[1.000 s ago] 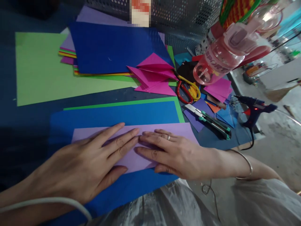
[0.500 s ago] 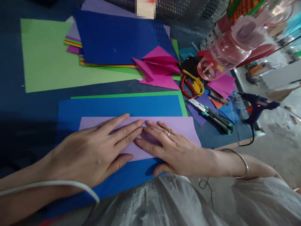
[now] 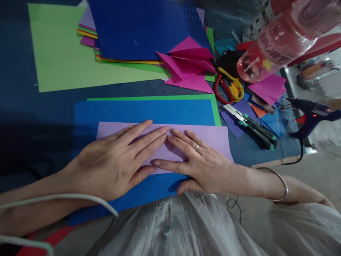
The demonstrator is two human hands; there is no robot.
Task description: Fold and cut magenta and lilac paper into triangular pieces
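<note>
A lilac sheet of paper [image 3: 217, 138] lies lengthwise over a blue sheet [image 3: 144, 110], with a green sheet [image 3: 216, 115] showing along the blue one's far and right edges. My left hand [image 3: 117, 161] rests flat on the left part of the lilac paper, fingers stretched towards the middle. From the right, my right hand [image 3: 198, 161] presses on the same paper with its fingers spread, a ring on one of them. The fingertips of both hands nearly meet at the paper's middle. Its near edge is partly covered by my hands.
Behind lie a dark blue sheet [image 3: 128, 32] on stacked coloured paper, a light green sheet [image 3: 53, 49] and folded pink paper [image 3: 186, 64]. To the right are scissors [image 3: 223, 89], a utility knife [image 3: 252, 128], a pink bottle [image 3: 277, 42] and a glue gun [image 3: 314, 113] at the table's edge.
The camera view has shifted, so everything on the table appears higher and farther right. My right index finger is a little farther from its neighbour. Both hands stay on the lilac paper.
</note>
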